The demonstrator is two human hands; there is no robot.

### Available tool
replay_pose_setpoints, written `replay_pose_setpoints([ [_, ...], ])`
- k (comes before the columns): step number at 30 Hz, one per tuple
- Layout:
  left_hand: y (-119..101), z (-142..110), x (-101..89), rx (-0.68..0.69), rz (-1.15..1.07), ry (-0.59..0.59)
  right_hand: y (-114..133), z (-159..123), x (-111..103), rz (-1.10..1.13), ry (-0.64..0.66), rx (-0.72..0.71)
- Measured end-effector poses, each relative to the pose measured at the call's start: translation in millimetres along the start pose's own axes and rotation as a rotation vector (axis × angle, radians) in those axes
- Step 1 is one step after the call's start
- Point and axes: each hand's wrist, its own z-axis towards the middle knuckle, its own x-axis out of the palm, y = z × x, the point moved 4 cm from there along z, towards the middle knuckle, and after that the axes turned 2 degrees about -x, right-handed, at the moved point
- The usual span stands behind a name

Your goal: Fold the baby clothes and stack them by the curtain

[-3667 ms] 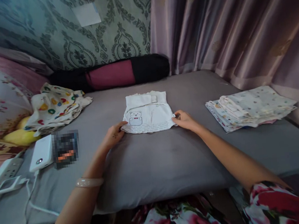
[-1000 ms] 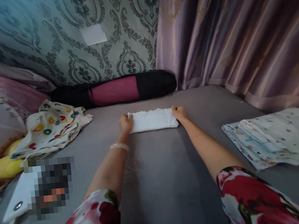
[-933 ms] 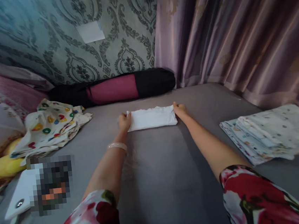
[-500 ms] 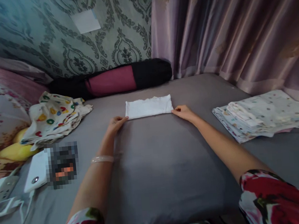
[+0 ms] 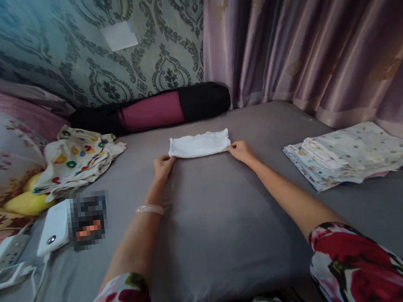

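Observation:
A white cloth, folded into a long narrow rectangle, lies on the grey bed sheet in front of me. My left hand pinches its near left corner between thumb and fingers. At the near right corner, my right hand grips the cloth in the same way. The near edge looks drawn straight between the two hands, while the far edge is a little uneven. A pale bangle circles my left wrist.
Folded patterned cloths are stacked at the right. On the left are a crumpled printed cloth, a yellow cushion, a white power bank and a power strip with cables. A long black and maroon bag lies along the wall.
Both hands still hold the cloth's near corners and have come slightly closer together. The cloth's near edge now curves up a little at its ends. The camera view has shifted slightly.

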Motion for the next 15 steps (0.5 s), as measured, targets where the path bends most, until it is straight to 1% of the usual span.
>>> replay_pose_setpoints([
  [3,-11,4,-0.9,0.038,0.024,-0.024,11,8,-10,-0.089,0.009,-0.058],
  [8,-30,22,-5.4,0.116,0.11,-0.05,30,30,-33,-0.215,0.065,-0.15],
  [11,-31,32,-12.6,0.09,0.143,-0.081,26,44,-46,-0.242,0.115,-0.122],
  [13,-25,35,-17.0,0.033,0.15,-0.081,16,50,-51,-0.244,0.166,-0.075],
  [15,-18,35,-18.8,-0.024,0.141,-0.056,7,50,-52,-0.244,0.23,-0.059],
])
